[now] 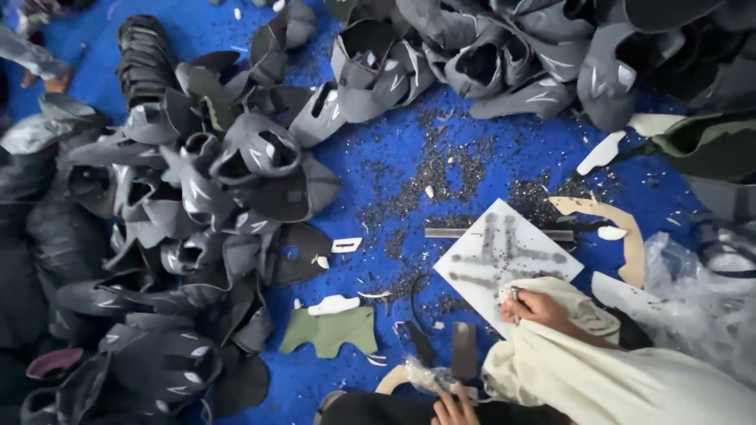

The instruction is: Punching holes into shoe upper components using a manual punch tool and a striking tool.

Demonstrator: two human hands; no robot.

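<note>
Hand [537,305] with punch [516,297] over white board [504,256]

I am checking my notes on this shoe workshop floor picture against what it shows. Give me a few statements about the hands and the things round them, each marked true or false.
1. The right hand holds a small metal tool over the white board. True.
2. The floor covering is red. False: it is blue.
3. The left hand touches a clear plastic bag. True.
4. The green cut piece lies on the white board. False: it lies on the floor, apart from the board.
5. Dark grey shoe uppers are piled nearby. True.
</note>
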